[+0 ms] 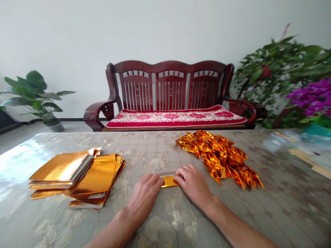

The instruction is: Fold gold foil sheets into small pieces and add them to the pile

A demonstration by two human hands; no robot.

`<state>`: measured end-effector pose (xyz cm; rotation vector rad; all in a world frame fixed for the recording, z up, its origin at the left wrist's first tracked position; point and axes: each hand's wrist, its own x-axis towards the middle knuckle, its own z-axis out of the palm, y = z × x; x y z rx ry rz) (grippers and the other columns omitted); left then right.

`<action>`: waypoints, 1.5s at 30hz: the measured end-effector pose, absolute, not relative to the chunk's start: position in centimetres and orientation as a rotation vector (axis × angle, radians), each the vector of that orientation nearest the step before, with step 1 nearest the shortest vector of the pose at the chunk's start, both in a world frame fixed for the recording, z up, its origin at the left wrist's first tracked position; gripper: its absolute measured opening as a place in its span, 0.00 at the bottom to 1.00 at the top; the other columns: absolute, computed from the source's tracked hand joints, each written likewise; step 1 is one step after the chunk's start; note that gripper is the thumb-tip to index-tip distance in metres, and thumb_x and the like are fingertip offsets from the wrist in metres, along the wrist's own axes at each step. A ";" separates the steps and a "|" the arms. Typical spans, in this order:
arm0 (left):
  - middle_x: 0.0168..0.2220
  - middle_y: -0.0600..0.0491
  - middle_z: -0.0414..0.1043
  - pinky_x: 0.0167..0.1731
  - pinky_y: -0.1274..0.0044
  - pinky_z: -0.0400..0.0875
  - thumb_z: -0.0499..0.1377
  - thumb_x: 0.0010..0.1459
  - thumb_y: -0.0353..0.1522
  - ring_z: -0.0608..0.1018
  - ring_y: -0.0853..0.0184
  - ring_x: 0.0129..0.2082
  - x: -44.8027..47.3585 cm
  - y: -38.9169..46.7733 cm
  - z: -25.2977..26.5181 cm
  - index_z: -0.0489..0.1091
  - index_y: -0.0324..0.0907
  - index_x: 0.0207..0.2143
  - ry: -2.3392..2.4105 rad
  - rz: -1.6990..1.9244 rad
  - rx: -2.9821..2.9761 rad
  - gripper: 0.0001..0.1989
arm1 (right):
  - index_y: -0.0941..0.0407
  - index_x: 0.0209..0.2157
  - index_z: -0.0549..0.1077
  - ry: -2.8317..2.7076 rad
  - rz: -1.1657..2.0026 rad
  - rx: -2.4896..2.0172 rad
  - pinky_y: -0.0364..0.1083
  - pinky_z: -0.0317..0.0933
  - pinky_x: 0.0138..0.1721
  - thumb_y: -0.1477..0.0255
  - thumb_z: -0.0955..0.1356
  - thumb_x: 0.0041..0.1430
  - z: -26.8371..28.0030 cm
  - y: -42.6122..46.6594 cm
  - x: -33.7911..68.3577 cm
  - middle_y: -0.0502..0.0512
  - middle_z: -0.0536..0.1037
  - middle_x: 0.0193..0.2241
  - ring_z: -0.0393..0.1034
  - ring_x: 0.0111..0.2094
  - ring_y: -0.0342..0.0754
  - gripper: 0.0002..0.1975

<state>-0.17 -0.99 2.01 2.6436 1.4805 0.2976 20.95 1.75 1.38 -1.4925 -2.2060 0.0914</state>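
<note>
A sheet of gold foil paper [170, 181] lies folded into a narrow strip on the table, with a pale edge along its far side. My left hand [147, 189] grips its left end, fingers curled over it. At the other end, my right hand [192, 182] pinches the paper between thumb and fingers. To the left sit stacks of flat gold foil sheets [94, 175], overlapping and uneven. A heap of folded, pointed gold foil pieces [219, 155] lies beyond my right hand.
The table [165, 224] has a patterned, glossy cover. Plastic bags [281, 139] and cardboard pieces [307, 160] lie at its right side. Behind it stands a dark red wooden bench [170, 86] with a floral cushion [176, 117]. Potted plants [38, 94] flank the bench.
</note>
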 end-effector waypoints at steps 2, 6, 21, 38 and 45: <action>0.42 0.52 0.74 0.44 0.70 0.71 0.56 0.65 0.28 0.74 0.60 0.43 0.0 -1.2 2.2 0.70 0.48 0.52 1.477 0.219 2.691 0.14 | 0.53 0.28 0.73 -2.177 0.139 -1.510 0.46 0.55 0.36 0.75 0.70 0.59 1.4 1.8 21.0 0.49 0.77 0.29 0.69 0.35 0.48 0.06; 0.44 0.50 0.73 0.45 0.68 0.73 0.56 0.65 0.27 0.75 0.59 0.44 0.5 -1.4 2.5 0.66 0.47 0.57 1.491 0.116 2.746 0.19 | 0.52 0.32 0.75 -2.116 0.211 -1.541 0.46 0.57 0.37 0.76 0.71 0.56 1.4 1.7 21.2 0.49 0.78 0.29 0.70 0.35 0.49 0.04; 0.49 0.48 0.71 0.46 0.67 0.75 0.53 0.63 0.22 0.74 0.58 0.45 1.1 -2.3 2.4 0.64 0.41 0.58 1.508 0.000 2.818 0.21 | 0.54 0.32 0.71 -2.050 0.217 -1.616 0.45 0.55 0.33 0.79 0.70 0.54 1.1 1.7 21.2 0.48 0.75 0.28 0.68 0.33 0.48 0.07; 0.60 0.41 0.65 0.50 0.62 0.70 0.53 0.66 0.34 0.70 0.53 0.53 1.3 -3.7 1.8 0.58 0.39 0.64 1.497 0.058 2.931 0.25 | 0.55 0.35 0.73 -2.461 -0.090 -1.323 0.48 0.57 0.40 0.78 0.66 0.64 1.1 0.0 19.2 0.53 0.73 0.34 0.65 0.38 0.49 0.05; 0.63 0.40 0.63 0.53 0.61 0.68 0.53 0.66 0.40 0.69 0.52 0.58 1.2 -3.8 1.4 0.59 0.39 0.64 1.504 0.045 2.904 0.27 | 0.54 0.36 0.69 -2.345 -0.200 -1.577 0.52 0.54 0.40 0.72 0.69 0.63 1.1 0.3 18.3 0.54 0.72 0.37 0.63 0.39 0.53 0.04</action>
